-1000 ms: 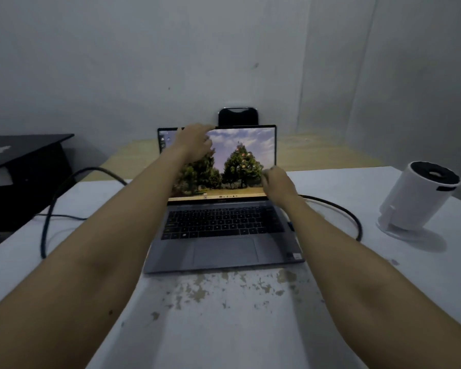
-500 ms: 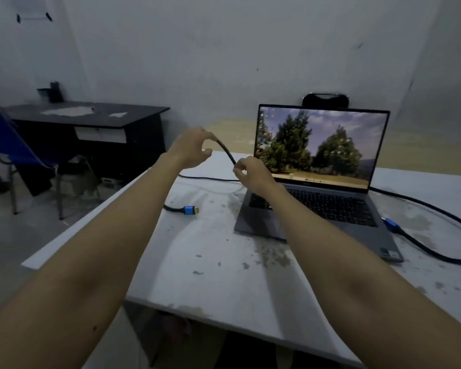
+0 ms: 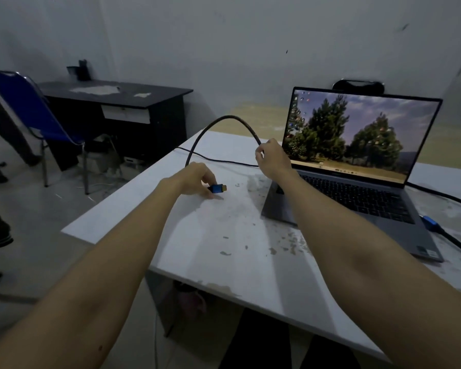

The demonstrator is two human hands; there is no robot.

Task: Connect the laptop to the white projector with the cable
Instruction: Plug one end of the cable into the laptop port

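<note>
An open grey laptop [image 3: 357, 193] with a tree picture on its screen stands at the right of the white table [image 3: 224, 235]. A black cable [image 3: 218, 121] arches up between my hands. My left hand [image 3: 194, 179] pinches its free blue plug [image 3: 217, 188] just above the tabletop. My right hand [image 3: 273, 158] grips the cable higher up, beside the laptop's left edge. The cable's other blue plug [image 3: 430, 223] sits in the laptop's right side. The white projector is out of view.
A thin black wire [image 3: 216, 159] lies across the table behind my hands. A dark desk [image 3: 117, 102] and a blue folding chair [image 3: 30, 110] stand at the left on the floor. The table's near-left edge is close to my left forearm.
My view has swung left, away from the projector. My left hand has dropped from the cable to the blue plug and lifted it. My right hand keeps hold of the cable, which now arches higher.
</note>
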